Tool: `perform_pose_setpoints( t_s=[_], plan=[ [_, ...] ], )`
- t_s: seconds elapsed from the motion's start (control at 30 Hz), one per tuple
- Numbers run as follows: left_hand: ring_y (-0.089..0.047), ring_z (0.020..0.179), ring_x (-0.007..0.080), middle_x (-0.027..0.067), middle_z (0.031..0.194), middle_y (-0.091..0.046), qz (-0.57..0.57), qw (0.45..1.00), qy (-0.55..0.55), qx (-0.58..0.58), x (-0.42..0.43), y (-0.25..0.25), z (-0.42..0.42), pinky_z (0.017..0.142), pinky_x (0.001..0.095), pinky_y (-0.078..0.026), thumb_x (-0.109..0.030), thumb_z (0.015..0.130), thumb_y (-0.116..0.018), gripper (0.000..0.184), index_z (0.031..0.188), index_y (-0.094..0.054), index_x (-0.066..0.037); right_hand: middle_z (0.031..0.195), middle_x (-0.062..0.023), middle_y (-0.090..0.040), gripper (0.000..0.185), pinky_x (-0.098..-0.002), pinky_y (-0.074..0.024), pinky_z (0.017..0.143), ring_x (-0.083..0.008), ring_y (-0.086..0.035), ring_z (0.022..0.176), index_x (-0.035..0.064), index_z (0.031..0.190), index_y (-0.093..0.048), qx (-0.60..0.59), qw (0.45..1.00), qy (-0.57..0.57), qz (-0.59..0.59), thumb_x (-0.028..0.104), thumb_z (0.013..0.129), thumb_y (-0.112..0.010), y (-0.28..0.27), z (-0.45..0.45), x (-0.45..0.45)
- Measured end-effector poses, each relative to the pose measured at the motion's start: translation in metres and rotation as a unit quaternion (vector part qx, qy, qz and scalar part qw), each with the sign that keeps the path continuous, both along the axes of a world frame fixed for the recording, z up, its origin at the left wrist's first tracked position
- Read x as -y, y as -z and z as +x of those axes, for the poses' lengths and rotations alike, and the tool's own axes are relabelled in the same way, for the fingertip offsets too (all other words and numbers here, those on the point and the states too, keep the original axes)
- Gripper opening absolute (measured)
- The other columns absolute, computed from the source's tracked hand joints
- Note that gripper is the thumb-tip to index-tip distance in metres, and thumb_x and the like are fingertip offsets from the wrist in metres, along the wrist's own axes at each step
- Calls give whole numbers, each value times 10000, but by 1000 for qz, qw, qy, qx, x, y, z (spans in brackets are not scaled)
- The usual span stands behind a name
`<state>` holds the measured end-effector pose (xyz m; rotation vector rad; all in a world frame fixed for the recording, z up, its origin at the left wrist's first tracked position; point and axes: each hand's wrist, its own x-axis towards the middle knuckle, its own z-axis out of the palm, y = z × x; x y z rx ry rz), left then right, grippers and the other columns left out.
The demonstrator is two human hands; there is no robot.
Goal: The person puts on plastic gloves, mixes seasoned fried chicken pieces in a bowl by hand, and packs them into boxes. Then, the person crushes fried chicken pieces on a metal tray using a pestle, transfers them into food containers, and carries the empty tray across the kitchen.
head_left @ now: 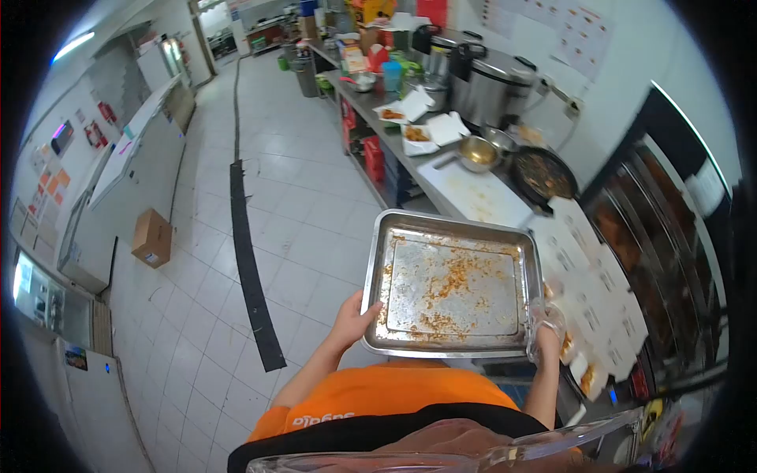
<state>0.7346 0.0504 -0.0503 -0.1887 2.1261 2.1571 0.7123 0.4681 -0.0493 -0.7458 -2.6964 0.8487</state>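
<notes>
A rectangular metal tray (410,303) with orange-brown crumbs scattered over its bottom is held in front of my body. My left hand (352,318) grips its left rim near the lower corner, thumb over the edge. On the opposite side, my right hand (546,331), in a clear plastic glove, is closed around the right rim; its fingers are partly hidden. Just right of the tray lie white cardboard boxes (587,276) on the counter, with some fried food showing at their near edge.
Along the right counter are a white cutting board (481,193), a metal bowl (478,154), a black pan (544,175) and large steel cookers (497,88). A glass-fronted cabinet (658,229) stands far right. On the left floor sit a cardboard box (152,238) and a black strip (250,276).
</notes>
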Motion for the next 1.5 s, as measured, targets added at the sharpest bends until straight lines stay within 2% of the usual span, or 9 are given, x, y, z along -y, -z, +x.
perform_pose_setpoints(
  t_s=[0.13, 0.33, 0.47, 0.53, 0.73, 0.97, 1.03, 1.17, 1.5],
  plan=[
    [-565, 986, 144, 99, 1091, -612, 25, 997, -68, 6, 98, 18, -66, 872, 296, -450, -73, 876, -590, 354, 1201, -508, 43, 1032, -185, -643, 417, -369, -461, 822, -286, -610, 955, -13, 1057, -630, 98, 983, -60, -143, 337, 832, -612, -46, -111, 135],
    [-566, 937, 133, 75, 1044, -621, 30, 982, -185, 18, 263, 29, -185, 829, 284, -452, -39, 840, -614, 322, 1149, -548, 23, 1000, -135, -655, 408, -332, -445, 852, -220, -602, 941, -18, 1084, -627, 36, 959, -268, -82, 321, 858, -597, 103, -358, 265],
    [-583, 954, 166, 87, 1048, -623, 63, 945, -320, 13, 350, 32, -214, 840, 304, -455, 17, 801, -593, 356, 1154, -544, 18, 1011, -105, -656, 371, -329, -455, 831, -205, -603, 918, 18, 1083, -638, 154, 847, -392, -324, 321, 878, -580, 25, -466, 428],
    [-595, 953, 192, 93, 1042, -624, 129, 916, -380, 25, 392, 42, -219, 834, 318, -473, 33, 787, -569, 367, 1153, -541, 12, 931, -69, -645, 384, -340, -472, 723, -188, -593, 828, 18, 1033, -634, 122, 752, -381, -524, 363, 867, -597, 122, -563, 498],
    [-628, 769, 227, 117, 919, -612, 186, 773, -602, 72, 491, 68, -275, 683, 342, -541, 51, 727, -461, 337, 1056, -516, 3, 917, -47, -581, 459, -342, -448, 678, -135, -523, 814, 102, 1077, -563, 298, 682, -381, -548, 496, 846, -600, 88, -726, 696],
    [-590, 729, 188, 90, 872, -597, 128, 769, -627, -14, 696, 148, -406, 640, 309, -493, 49, 716, -470, 322, 1033, -512, 11, 1227, -170, -578, 503, -382, -397, 966, -311, -518, 1173, 42, 1164, -603, 286, 867, -390, -124, 435, 860, -529, 303, -863, 723],
    [-605, 781, 205, 100, 911, -605, 87, 768, -634, 11, 752, 145, -469, 684, 311, -488, 55, 708, -475, 349, 1053, -519, 29, 1182, -220, -584, 456, -397, -433, 905, -303, -560, 1109, 9, 1135, -611, 300, 652, -654, 240, 355, 844, -545, 295, -860, 700],
    [-614, 814, 232, 125, 937, -605, 78, 758, -647, 24, 841, 117, -635, 738, 323, -494, 61, 702, -470, 333, 1031, -516, 49, 1146, -208, -596, 419, -389, -438, 891, -293, -568, 1075, 24, 1107, -624, 429, 775, -463, 22, 340, 843, -550, 292, -890, 719],
    [-606, 823, 262, 132, 929, -590, 170, 772, -610, 56, 1014, 152, -958, 727, 369, -509, 55, 691, -472, 351, 1040, -512, 51, 1053, -180, -625, 328, -369, -449, 855, -268, -587, 989, 60, 1038, -655, 414, 805, -423, -46, 302, 838, -562, 321, -1188, 913]
  ],
)
